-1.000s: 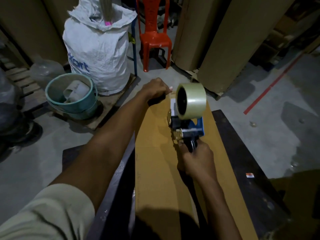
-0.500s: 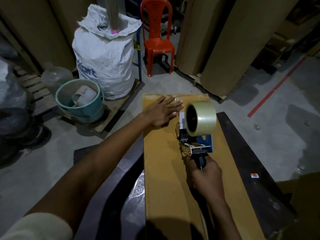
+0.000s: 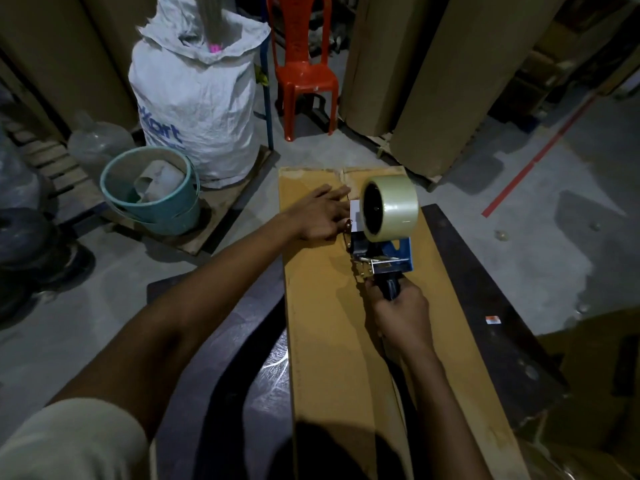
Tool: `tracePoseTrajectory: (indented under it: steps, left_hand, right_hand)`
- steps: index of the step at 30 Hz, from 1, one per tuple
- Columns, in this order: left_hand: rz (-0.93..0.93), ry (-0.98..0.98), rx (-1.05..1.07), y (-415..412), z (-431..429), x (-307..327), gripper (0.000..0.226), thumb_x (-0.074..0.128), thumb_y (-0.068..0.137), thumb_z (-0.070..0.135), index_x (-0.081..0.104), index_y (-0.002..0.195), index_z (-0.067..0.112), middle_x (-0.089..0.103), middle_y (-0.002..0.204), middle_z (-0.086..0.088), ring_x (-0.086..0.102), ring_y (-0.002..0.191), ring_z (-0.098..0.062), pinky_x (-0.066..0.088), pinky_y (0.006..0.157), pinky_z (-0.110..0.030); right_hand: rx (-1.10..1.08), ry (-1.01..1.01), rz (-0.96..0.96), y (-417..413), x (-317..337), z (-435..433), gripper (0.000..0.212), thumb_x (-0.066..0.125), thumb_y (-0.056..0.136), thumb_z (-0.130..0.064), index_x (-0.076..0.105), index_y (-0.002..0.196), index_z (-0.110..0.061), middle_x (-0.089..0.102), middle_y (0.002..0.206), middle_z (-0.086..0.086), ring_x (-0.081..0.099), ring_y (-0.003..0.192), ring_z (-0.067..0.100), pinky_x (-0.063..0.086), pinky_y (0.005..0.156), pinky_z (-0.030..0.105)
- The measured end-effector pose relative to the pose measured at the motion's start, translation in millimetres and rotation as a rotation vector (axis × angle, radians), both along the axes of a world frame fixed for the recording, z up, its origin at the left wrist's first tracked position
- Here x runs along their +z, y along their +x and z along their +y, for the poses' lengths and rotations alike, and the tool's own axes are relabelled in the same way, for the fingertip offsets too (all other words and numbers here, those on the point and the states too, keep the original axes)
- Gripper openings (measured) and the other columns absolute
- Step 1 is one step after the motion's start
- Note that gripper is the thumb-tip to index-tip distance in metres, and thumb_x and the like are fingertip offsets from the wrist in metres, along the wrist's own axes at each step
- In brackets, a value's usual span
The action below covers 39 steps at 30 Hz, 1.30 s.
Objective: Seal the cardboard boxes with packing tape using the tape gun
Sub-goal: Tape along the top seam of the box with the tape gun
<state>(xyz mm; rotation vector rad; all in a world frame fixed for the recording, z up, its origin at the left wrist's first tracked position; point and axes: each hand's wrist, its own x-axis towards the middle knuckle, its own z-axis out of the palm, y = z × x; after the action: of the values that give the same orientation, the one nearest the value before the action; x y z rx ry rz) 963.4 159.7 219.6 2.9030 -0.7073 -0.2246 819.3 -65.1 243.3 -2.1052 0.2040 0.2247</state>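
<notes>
A long brown cardboard box lies flat on a dark table, running away from me. My right hand grips the black handle of a blue tape gun, which sits on the box's centre seam. A roll of clear tape is mounted on top of the gun. My left hand presses flat on the box with straight fingers, just left of the gun's front. The gun's blade and the tape under it are hidden.
On the floor to the left stand a teal bucket and a white woven sack. A red plastic chair stands behind the box. Tall cardboard sheets lean at the back right. A red line marks the grey floor.
My left hand has let go of the box's far edge and now lies flat on its top. The tape gun has slid back along the seam toward me.
</notes>
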Motion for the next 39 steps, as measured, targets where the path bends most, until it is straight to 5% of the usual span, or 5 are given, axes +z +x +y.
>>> tracePoseTrajectory:
  steps: [3, 10, 21, 31, 39]
  left_hand:
    - [-0.012, 0.005, -0.008, 2.1, 5.4, 3.1, 0.043, 0.036, 0.107, 0.044, 0.059, 0.139, 0.026, 0.034, 0.162, 0.009, 0.006, 0.156, -0.011, 0.002, 0.126, -0.042]
    - [-0.119, -0.041, 0.107, 12.4, 18.8, 1.4, 0.031, 0.019, 0.110, 0.049, 0.016, 0.140, 0.050, 0.016, 0.169, 0.010, 0.005, 0.157, -0.017, 0.004, 0.124, -0.054]
    - [-0.132, -0.008, 0.154, 14.9, 17.4, -5.6, 0.048, 0.014, 0.109, 0.049, 0.025, 0.155, 0.053, 0.017, 0.168, 0.013, 0.006, 0.157, -0.015, 0.005, 0.124, -0.053]
    - [-0.057, -0.078, -0.101, -33.8, 1.0, -8.3, 0.050, 0.022, 0.109, 0.051, 0.034, 0.155, 0.038, 0.019, 0.166, 0.014, 0.008, 0.156, -0.014, 0.006, 0.124, -0.041]
    - [-0.098, -0.138, -0.080, -64.1, -2.7, -16.9, 0.042, 0.033, 0.111, 0.040, 0.043, 0.152, 0.038, 0.031, 0.161, 0.020, 0.014, 0.155, -0.008, 0.009, 0.125, -0.040]
  right_hand:
    - [-0.010, -0.003, -0.004, 1.1, 1.4, -1.7, 0.021, 0.070, 0.093, -0.034, 0.062, 0.081, -0.020, 0.066, 0.068, 0.001, 0.066, 0.064, 0.027, 0.057, 0.063, 0.043]
    - [0.017, 0.003, -0.024, 0.0, 0.1, -4.3, 0.022, 0.070, 0.094, -0.034, 0.060, 0.080, -0.020, 0.065, 0.066, 0.001, 0.065, 0.061, 0.026, 0.057, 0.063, 0.045]
    - [0.034, -0.107, 0.007, -68.0, 23.3, -25.2, 0.024, 0.066, 0.096, -0.039, 0.062, 0.082, -0.019, 0.065, 0.067, 0.001, 0.061, 0.058, 0.009, 0.045, 0.052, 0.027]
    - [-0.051, -0.039, 0.013, -82.2, 10.0, -30.2, 0.019, 0.068, 0.094, -0.037, 0.066, 0.084, -0.021, 0.069, 0.068, -0.001, 0.066, 0.062, 0.017, 0.055, 0.061, 0.040]
    - [-0.033, -0.061, 0.011, -79.5, 10.3, -30.7, 0.015, 0.071, 0.094, -0.032, 0.067, 0.087, -0.019, 0.070, 0.072, -0.003, 0.067, 0.072, 0.015, 0.052, 0.065, 0.031]
